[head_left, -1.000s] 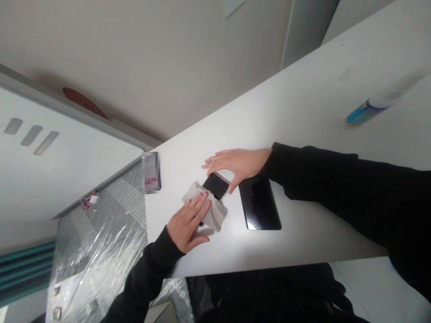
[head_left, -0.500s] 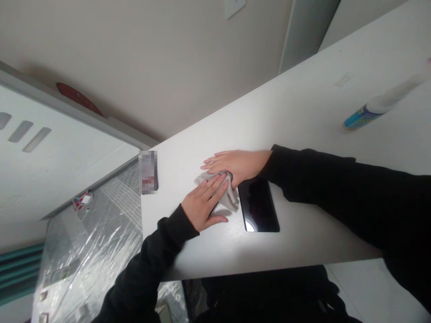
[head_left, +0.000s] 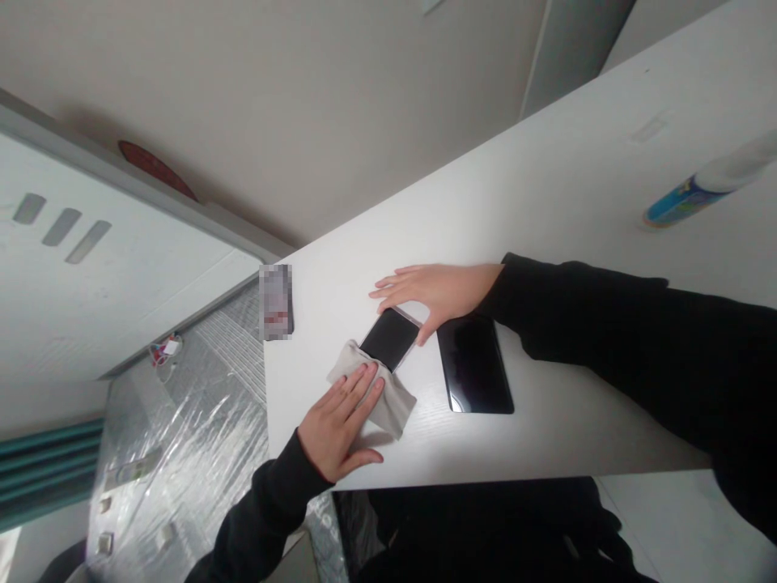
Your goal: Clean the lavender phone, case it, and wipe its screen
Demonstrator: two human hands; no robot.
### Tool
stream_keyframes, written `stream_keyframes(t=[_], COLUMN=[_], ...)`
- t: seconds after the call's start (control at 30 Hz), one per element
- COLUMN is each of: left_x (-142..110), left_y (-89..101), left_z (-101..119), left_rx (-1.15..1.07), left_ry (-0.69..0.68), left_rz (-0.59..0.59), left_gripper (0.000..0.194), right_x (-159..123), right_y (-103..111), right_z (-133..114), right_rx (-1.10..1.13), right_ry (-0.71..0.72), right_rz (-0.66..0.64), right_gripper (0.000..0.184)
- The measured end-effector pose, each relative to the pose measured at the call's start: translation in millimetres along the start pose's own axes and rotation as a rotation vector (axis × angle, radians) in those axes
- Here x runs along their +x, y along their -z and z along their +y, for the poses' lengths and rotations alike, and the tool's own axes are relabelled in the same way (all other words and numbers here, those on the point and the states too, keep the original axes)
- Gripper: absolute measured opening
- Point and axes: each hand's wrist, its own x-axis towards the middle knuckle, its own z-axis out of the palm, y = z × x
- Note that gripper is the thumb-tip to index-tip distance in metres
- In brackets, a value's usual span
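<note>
My left hand (head_left: 340,421) lies flat with fingers stretched out on a light grey cloth (head_left: 394,405). That cloth covers the near end of a phone (head_left: 388,340), whose dark screen and pale rim show beyond it. At the phone's far end, my right hand (head_left: 440,291) braces it, with the thumb at one corner and the fingertips at the other. Just right of the phone lies a larger black tablet (head_left: 477,368), its upper edge partly under my right wrist.
The white table (head_left: 546,429) meets the wall at the back. Near its left edge lies a pixelated dark object (head_left: 278,302). A bottle with a blue label (head_left: 683,202) lies or stands at the right. Left of the table is a plastic-covered surface (head_left: 200,429).
My left hand has slid the cloth toward me, down the phone, baring its dark screen. The right hand has come off the cloth and now spans the phone's far end.
</note>
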Motion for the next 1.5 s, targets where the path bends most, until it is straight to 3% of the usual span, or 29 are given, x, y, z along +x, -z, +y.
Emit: stream_keyframes(t=[0.2, 0.3, 0.4, 0.6, 0.7, 0.77, 0.93, 1.0, 1.1, 1.2, 1.33, 1.5], left_x=[86, 102, 78, -7, -12, 6, 80, 93, 73, 21, -43, -66], left_y=[0.6, -0.3, -1.5, -4.3, -3.4, -1.7, 3.6, 4.6, 2.3, -6.3, -27.6, -41.5], left_z=[-27, -35, -32, -2, 4, -1, -20, -21, -9, 13, 48, 86], left_rx=[-0.034, -0.066, -0.087, -0.062, -0.029, -0.015, -0.002, 0.004, 0.013, 0.013, 0.052, 0.015], left_ry=[-0.103, -0.074, -0.020, 0.094, 0.084, 0.041, -0.063, -0.045, 0.038, 0.155, 0.340, 0.422], left_rz=[0.075, 0.096, 0.095, 0.022, -0.005, -0.006, 0.098, 0.113, 0.097, 0.127, 0.324, 0.570], left_gripper=[0.102, 0.101, 0.100, 0.099, 0.101, 0.101, 0.094, 0.085, 0.073, 0.071, 0.075, 0.062], right_x=[2, 2, 2, 1, 2, 3, 3, 3, 3, 3, 3, 8], right_y=[-6, -7, -5, 0, 1, 0, -1, -1, 0, 0, 2, 22], right_z=[10, 12, 8, 0, 0, 0, 3, 4, 4, 1, -8, -31], right_rx=[-0.047, -0.065, -0.050, -0.026, -0.038, -0.034, -0.041, -0.051, -0.020, 0.021, 0.072, -0.056], right_ry=[0.039, 0.024, 0.003, 0.004, 0.004, 0.006, 0.008, 0.007, 0.011, -0.003, -0.081, -0.138], right_rz=[0.022, 0.013, 0.005, -0.008, -0.016, -0.015, -0.013, -0.005, -0.007, -0.036, -0.096, -0.202], right_gripper=[0.079, 0.082, 0.079, 0.073, 0.074, 0.078, 0.077, 0.076, 0.075, 0.077, 0.078, 0.081])
